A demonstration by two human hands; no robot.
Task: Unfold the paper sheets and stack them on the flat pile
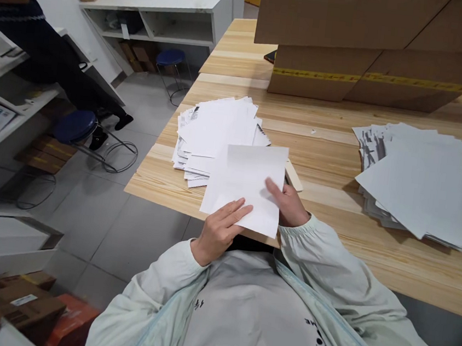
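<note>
A white sheet of paper [255, 167] lies between my hands at the front edge of the wooden table, its lower corner reaching over the edge. My right hand [290, 204] grips its right side, thumb on top and the other fingers hidden beneath. At the lower left edge, my left hand [221, 228] holds the paper with several fingers on top; its thumb is hard to make out. Another white layer shows under the sheet on the left. Just beyond it sits a loose pile of papers [214, 130], some printed. A small pale block [294, 175] rests beside my right hand.
To the right is a larger stack of papers [428, 177]. Cardboard boxes [320, 67] with yellow tape stand at the back of the wooden table [316, 226]. On the left, a person in dark trousers [68, 68] is near a blue stool [74, 126].
</note>
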